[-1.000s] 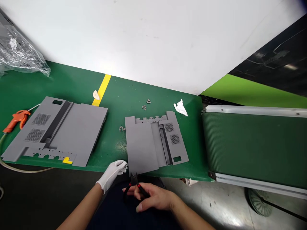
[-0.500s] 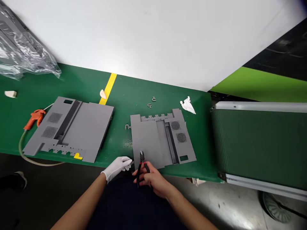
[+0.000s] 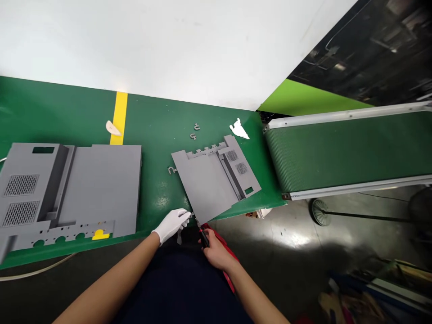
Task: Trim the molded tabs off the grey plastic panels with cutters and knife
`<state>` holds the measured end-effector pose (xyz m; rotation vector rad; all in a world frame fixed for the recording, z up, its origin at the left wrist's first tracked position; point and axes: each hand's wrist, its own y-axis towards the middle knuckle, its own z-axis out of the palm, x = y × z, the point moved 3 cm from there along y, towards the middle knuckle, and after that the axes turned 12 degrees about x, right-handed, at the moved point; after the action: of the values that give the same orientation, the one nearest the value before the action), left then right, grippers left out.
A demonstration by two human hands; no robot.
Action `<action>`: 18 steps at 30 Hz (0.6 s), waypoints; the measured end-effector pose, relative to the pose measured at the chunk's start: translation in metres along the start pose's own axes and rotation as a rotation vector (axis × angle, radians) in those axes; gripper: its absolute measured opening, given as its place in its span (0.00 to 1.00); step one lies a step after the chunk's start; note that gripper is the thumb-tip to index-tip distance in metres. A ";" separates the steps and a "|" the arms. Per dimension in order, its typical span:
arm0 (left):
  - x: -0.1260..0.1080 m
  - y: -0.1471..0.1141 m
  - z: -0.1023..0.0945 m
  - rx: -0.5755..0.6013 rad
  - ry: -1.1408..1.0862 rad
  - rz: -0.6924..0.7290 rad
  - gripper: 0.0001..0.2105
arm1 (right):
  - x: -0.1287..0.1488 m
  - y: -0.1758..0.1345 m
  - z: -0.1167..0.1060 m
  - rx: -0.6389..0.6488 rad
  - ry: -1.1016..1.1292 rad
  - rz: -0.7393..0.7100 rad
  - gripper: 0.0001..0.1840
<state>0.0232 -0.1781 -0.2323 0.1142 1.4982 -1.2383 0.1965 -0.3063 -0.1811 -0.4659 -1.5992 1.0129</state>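
My right hand [image 3: 216, 249], bare, is closed around the side cutters [image 3: 204, 235] with black and red handles. Their jaws point up at the near left corner of a grey plastic panel [image 3: 205, 186], which lies slanted on the green bench with its near corner at the front edge. My left hand [image 3: 173, 223] wears a white glove and is closed, its fingertips pinching a small grey piece [image 3: 192, 214] at that same corner. Whether the piece is joined to the panel cannot be made out. A dark grey bit [image 3: 179, 236] shows below the gloved fingers.
A second grey panel [image 3: 101, 189] with a yellow tab [image 3: 100, 234] lies at left. Small grey hooked pieces [image 3: 193, 136], a crumpled white glove [image 3: 239, 129] and a pale wedge [image 3: 112, 128] are on the bench [image 3: 155, 135]. A green conveyor [image 3: 351, 148] stands at right.
The right panel has turned, its near corner now at my hands. The cutters have moved from above the panel down to its corner. My view has shifted right.
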 end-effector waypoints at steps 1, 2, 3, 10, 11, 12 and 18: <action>-0.001 0.000 0.000 0.006 0.003 0.004 0.19 | 0.001 0.003 -0.001 -0.008 -0.002 -0.010 0.35; -0.001 -0.001 0.000 0.010 0.006 0.008 0.19 | 0.002 0.005 -0.002 -0.015 -0.003 -0.020 0.34; -0.002 -0.001 0.000 0.013 0.008 0.012 0.19 | 0.002 0.008 -0.002 -0.023 0.000 -0.028 0.33; 0.000 0.000 0.001 0.009 0.010 0.026 0.16 | -0.010 0.029 0.021 -0.098 0.121 -0.060 0.32; 0.002 0.001 0.001 0.008 0.008 0.028 0.15 | -0.012 0.032 0.023 -0.120 0.134 -0.069 0.31; 0.004 0.003 0.001 0.008 0.005 0.029 0.15 | -0.013 0.036 0.025 -0.145 0.141 -0.077 0.30; 0.015 0.009 0.002 0.008 -0.012 0.039 0.13 | -0.017 0.051 0.028 -0.286 0.123 -0.077 0.15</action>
<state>0.0248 -0.1831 -0.2489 0.1400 1.4747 -1.2119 0.1646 -0.3008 -0.2319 -0.6424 -1.6443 0.6863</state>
